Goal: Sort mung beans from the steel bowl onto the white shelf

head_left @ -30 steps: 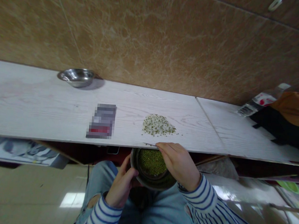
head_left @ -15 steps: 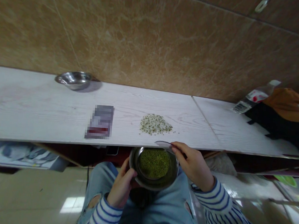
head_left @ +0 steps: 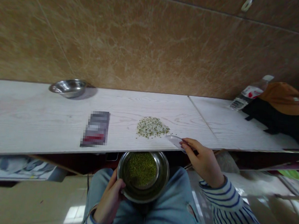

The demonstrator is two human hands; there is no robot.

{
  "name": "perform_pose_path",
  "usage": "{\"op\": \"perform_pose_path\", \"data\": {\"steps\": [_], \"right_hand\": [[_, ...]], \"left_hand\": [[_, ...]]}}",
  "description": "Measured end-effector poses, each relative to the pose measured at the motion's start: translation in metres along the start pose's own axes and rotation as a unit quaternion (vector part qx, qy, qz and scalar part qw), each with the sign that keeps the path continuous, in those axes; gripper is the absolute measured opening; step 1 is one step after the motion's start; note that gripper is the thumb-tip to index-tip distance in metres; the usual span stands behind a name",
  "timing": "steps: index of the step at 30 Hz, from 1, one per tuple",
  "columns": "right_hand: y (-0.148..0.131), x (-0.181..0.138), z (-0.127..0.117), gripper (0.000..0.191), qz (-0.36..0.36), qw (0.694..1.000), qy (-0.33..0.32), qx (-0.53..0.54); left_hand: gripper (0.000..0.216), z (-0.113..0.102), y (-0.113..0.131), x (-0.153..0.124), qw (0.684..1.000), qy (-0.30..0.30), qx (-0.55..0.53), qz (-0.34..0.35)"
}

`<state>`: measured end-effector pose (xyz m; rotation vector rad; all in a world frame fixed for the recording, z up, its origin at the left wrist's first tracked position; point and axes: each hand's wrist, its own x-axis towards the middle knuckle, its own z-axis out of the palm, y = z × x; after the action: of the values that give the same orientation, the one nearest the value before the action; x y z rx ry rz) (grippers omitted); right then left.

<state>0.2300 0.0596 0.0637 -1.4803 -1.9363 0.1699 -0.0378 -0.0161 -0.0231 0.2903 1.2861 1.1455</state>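
Below the table's front edge, my left hand (head_left: 110, 198) grips the left rim of a round steel bowl (head_left: 163, 184), thumb on top. Inside it lies a bed of small green beans (head_left: 141, 169), which look like mung beans. My right hand (head_left: 206, 162) pinches a clear, thin plastic piece with a curved edge (head_left: 175, 140), held at the table's front edge. Its exact kind is unclear. Just left of the plastic's tip, a flat patch of green beans mixed with whitish grains (head_left: 152, 127) is spread on the table; a few beans lie loose beside it.
On the white table (head_left: 124, 107) are a second steel bowl (head_left: 69, 88) near the wall and a blurred-out flat rectangular item (head_left: 95, 128). At the right lie a plastic bottle (head_left: 250, 93) and a brown-and-black cloth item (head_left: 280, 100). An open drawer (head_left: 25, 168) sits below left.
My right hand has moved right with the plastic piece, away from the bowl's rim. The bowl and left hand have shifted left and lower. The camera view has tilted slightly.
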Motion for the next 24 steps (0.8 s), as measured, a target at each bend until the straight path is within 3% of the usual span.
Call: {"op": "perform_pose_path", "data": {"steps": [8, 14, 17, 24], "right_hand": [[0.022, 0.028, -0.003, 0.029, 0.011, 0.992, 0.037, -0.122], [0.024, 0.056, 0.008, 0.031, 0.034, 0.983, -0.014, -0.179], [0.023, 0.057, 0.010, 0.031, 0.049, 0.980, -0.026, -0.189], [0.030, 0.051, 0.006, 0.030, 0.102, 0.977, -0.010, -0.187]], "left_hand": [[0.065, 0.003, -0.005, 0.003, 1.000, -0.009, 0.001, -0.017], [0.064, 0.017, -0.006, 0.001, 1.000, -0.008, -0.014, -0.013], [0.063, 0.019, -0.007, 0.002, 1.000, 0.012, -0.010, -0.004], [0.063, 0.020, -0.009, 0.006, 1.000, -0.007, -0.018, -0.013]]}}
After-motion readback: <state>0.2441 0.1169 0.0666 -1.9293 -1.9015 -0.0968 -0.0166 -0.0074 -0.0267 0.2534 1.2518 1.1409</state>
